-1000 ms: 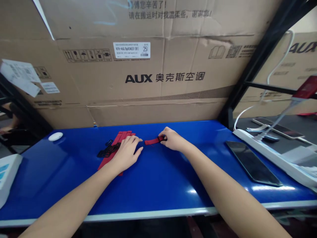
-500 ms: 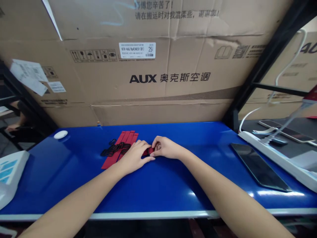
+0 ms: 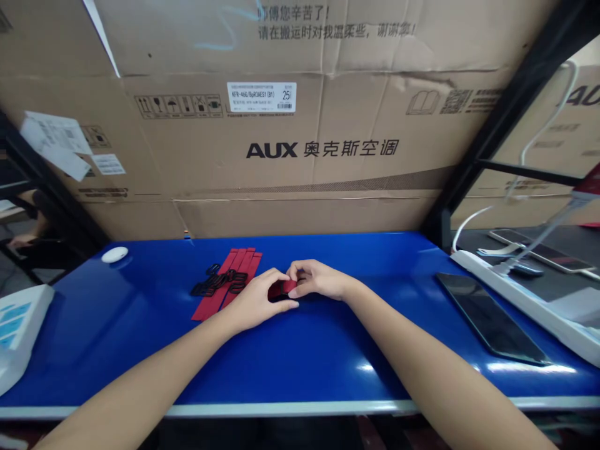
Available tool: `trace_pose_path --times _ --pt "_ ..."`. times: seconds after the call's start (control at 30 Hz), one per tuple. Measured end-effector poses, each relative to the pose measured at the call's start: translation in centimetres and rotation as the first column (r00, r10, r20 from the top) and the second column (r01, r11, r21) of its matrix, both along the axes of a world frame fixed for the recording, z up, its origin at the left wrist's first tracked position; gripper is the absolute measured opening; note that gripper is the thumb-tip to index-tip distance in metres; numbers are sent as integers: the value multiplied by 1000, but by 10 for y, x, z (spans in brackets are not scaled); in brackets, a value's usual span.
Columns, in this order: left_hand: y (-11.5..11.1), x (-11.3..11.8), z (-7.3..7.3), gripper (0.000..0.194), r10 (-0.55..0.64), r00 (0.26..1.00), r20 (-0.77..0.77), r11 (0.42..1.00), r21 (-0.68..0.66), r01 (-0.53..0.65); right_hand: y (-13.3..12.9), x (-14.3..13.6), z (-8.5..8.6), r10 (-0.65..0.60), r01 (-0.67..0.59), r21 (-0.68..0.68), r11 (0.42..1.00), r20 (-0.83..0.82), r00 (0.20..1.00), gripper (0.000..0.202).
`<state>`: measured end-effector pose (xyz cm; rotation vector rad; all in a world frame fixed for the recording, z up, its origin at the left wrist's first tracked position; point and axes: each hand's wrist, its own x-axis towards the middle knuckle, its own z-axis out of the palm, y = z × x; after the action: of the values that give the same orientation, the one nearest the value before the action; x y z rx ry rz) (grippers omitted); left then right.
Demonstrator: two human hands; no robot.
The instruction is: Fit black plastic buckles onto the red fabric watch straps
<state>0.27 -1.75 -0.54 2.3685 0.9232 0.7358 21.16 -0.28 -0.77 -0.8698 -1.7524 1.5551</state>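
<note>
A short red webbing strap (image 3: 289, 286) is bent between my two hands, with a dark piece, perhaps a buckle, partly hidden under it. My right hand (image 3: 315, 279) pinches the strap between thumb and fingers. From the other side, my left hand (image 3: 259, 299) curls its thumb and fingers round the strap's left part; the exact grip is hidden. Just left of that hand, several flat red straps (image 3: 209, 305) lie side by side on the blue table (image 3: 300, 369). Black plastic buckles (image 3: 216, 281) are heaped on top of them.
A dark phone (image 3: 490, 315) lies at the right, beside a white power strip (image 3: 529, 303) with a plugged-in cable. On the left are a white round disc (image 3: 115, 255) and a white device (image 3: 23, 331). A cardboard panel (image 3: 300, 215) walls the back. Another person's hand (image 3: 23, 240) shows far left.
My left hand has shifted slightly right and its thumb-finger gap has widened. The strap piece at my right fingertips has turned, and more of its red surface shows.
</note>
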Motion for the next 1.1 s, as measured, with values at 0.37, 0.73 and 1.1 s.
trace_pose_path --times 0.37,0.73,1.1 --pt "0 1 4 19 123 991 51 991 55 -125 5 -2 1 -13 14 142 990 -9 1000 18" --pt "-3 7 12 19 121 991 54 970 204 -129 4 1 14 -103 66 330 942 95 990 18" --pt "3 2 15 21 85 993 81 979 176 -98 -3 2 24 -113 119 326 938 -39 993 20"
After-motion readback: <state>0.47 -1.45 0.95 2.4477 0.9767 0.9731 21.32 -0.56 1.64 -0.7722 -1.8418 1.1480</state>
